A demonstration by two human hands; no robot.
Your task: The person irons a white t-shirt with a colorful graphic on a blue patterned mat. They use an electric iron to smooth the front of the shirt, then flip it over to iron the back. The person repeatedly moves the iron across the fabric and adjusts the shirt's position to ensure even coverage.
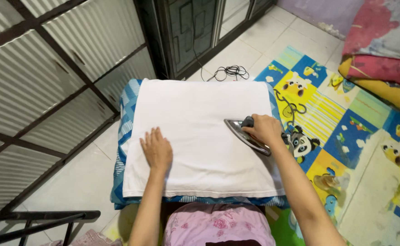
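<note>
Iron (247, 134) sits on the right side of the white cloth (200, 136), right hand (266, 129) wrapped around its handle. Left hand (156, 150) lies flat, fingers together, pressing the cloth's left part. Blue padding (126, 123) underneath, cartoon mat (345, 123) alongside.

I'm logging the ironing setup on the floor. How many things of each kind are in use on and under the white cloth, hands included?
Hands: 2, left hand flat on the cloth, right hand in a grip on the iron
Metal clothes iron with dark handle: 1
White cloth: 1
Blue patterned padding underneath: 1
Total: 5
</note>
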